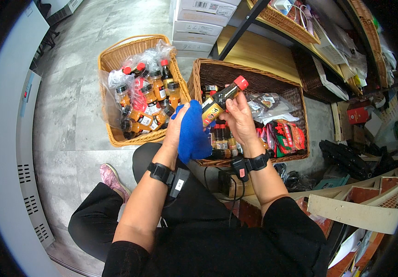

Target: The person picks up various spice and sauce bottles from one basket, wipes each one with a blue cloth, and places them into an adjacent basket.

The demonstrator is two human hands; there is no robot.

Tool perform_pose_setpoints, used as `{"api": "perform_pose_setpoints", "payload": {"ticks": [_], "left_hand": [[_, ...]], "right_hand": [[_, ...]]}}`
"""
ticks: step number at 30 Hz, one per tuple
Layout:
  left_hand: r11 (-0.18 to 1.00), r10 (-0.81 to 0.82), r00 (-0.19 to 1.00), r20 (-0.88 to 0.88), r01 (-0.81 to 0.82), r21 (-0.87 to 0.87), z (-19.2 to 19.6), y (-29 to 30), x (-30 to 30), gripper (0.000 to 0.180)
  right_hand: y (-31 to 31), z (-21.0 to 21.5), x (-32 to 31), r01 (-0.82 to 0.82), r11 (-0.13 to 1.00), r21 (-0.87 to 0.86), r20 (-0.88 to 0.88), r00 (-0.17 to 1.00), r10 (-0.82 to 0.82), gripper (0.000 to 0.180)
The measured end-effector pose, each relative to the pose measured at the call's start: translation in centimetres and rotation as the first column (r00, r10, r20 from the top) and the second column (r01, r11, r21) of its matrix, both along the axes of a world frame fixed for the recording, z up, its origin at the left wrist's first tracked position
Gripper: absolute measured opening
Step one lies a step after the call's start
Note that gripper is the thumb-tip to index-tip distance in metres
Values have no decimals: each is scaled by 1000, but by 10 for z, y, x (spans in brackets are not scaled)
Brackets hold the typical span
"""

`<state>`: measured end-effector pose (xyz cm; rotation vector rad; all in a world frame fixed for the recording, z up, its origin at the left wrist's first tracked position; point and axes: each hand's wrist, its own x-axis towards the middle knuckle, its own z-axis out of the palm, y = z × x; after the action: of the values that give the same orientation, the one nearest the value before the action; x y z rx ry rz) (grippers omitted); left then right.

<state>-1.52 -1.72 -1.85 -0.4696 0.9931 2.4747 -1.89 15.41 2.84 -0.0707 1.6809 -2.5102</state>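
Observation:
My right hand [242, 119] grips a dark sauce bottle [214, 109] with a red cap and a yellow label. It is tilted, its cap toward the upper right. My left hand [175, 131] is closed on a blue cloth [192, 135], which lies against the bottle's lower end and hangs down; some of the left fingers are hidden behind it. Below both hands sits a brown wicker basket [306, 121] holding several small bottles, red packets [291, 137] and clear plastic bags [270, 105]. Beside it on the left, a lighter wicker basket [109, 54] holds several orange-filled jars [149, 98] and red-capped bottles.
White boxes [201, 23] are stacked behind the baskets. A shelf [259, 48] with more baskets rises at the right, with a curved wooden piece [353, 213] nearer me. A white cabinet [5, 138] stands along the left. Grey floor tiles [65, 111] lie between.

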Motion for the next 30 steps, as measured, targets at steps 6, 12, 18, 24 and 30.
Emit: {"api": "perform_pose_setpoints", "payload": {"ticks": [6,12,18,24,30], "left_hand": [[937,-85,949,-305,-28,-349,10,7,5,36],[932,81,967,-241,-159,-327,8,6,2,37],[892,177,926,-333,-294,-342,11,-1,2,29],[921,307,918,-250,-353,-164,4,-9,-1,27],[953,280,946,-165,-294,-68,11,-9,-2,27]], "right_hand": [[-37,-14,5,169,937,305,-115,983,-139,53],[-56,-27,3,276,607,745,-385,922,54,42],[-53,-38,14,84,647,758,-272,942,195,42],[-54,-29,15,-15,565,825,-159,953,257,47],[-21,-34,9,-372,822,433,198,928,316,75]]}}
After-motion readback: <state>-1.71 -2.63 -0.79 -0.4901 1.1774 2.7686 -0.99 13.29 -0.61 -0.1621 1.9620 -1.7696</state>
